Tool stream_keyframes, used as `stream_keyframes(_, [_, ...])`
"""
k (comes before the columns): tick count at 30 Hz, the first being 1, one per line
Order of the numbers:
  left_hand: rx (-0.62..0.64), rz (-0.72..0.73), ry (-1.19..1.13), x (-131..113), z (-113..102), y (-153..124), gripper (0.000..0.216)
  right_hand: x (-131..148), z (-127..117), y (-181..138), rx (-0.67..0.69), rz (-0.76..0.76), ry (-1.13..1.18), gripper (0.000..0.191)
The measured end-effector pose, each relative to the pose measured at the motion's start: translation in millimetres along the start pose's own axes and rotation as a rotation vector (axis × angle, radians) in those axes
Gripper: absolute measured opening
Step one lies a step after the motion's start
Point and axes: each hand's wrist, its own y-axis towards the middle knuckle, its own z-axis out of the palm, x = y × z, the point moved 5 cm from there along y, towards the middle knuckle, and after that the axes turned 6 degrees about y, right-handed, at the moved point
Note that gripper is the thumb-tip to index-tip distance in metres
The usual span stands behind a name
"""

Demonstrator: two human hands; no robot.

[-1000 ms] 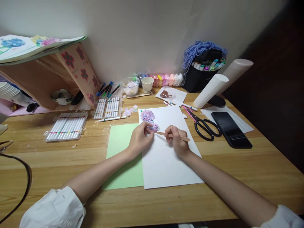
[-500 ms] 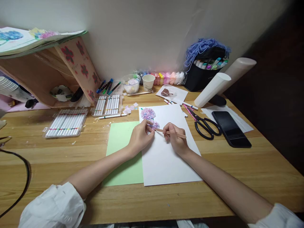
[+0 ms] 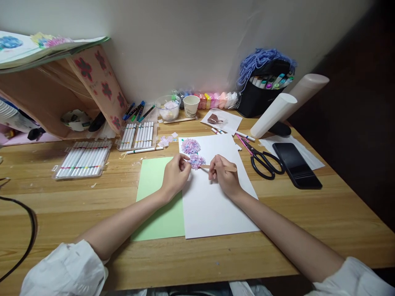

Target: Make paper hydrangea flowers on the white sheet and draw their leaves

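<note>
Since the earlier frame, the left hand (image 3: 175, 174) has moved back a little to the left, so that the lower flower cluster (image 3: 196, 161) now shows almost whole. Its thumb and fingers are curled together at the left side of this cluster; whether something small is pinched between them, I cannot tell. At the other side, the right hand (image 3: 225, 174) grasps a flat wooden stick (image 3: 231, 169) like a pen, and the tip of the stick seems to touch the lower right edge of the cluster. Pink, violet and blue in colour, the cluster lies near the upper left corner of the white sheet (image 3: 219, 209), just below the upper flower cluster (image 3: 190, 146). Left of the white sheet, and next to it, is a green sheet (image 3: 160, 218) on the wooden table (image 3: 247, 263). Behind the sheets stand a clear bowl (image 3: 167, 110) with pale scraps and a paper cup (image 3: 191, 107), whose faint print is too small to be read. To the right lie black-handled scissors (image 3: 255, 152) and a phone (image 3: 296, 165) with dark screen, partly on a white paper (image 3: 312, 158).
</note>
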Motion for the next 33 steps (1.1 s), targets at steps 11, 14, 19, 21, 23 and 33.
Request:
stream_keyframes(11, [0.007, -0.033, -0.029, 2.6, 2.3, -2.9, 0.011, -10.8, 1.8, 7.9, -0.048, 0.171, 0.232, 0.042])
stream_keyframes(14, [-0.019, -0.026, -0.019, 2.2, -3.1, 0.8, 0.011, -8.6, -0.4, 4.9, -0.063, 0.129, 0.221, 0.041])
stream_keyframes(19, [-0.222, 0.078, 0.298, 5.6, -48.5, 36.1, 0.014, -6.2, -8.6, 1.3, -0.148, 0.039, 0.209, 0.043])
stream_keyframes(21, [-0.224, 0.057, 0.548, 13.7, -66.0, 54.5, 0.016, -6.3, -9.5, 0.9, -0.158, 0.022, 0.205, 0.042])
stream_keyframes(23, [-0.184, 0.011, 0.71, 25.0, -76.6, 69.6, 0.02, -6.9, -9.0, 0.9, -0.153, 0.018, 0.2, 0.042])
stream_keyframes(33, [-0.116, 0.083, 0.809, 36.1, -74.3, 114.9, 0.011, -8.5, -8.0, 0.9, -0.124, -0.003, 0.172, 0.043])
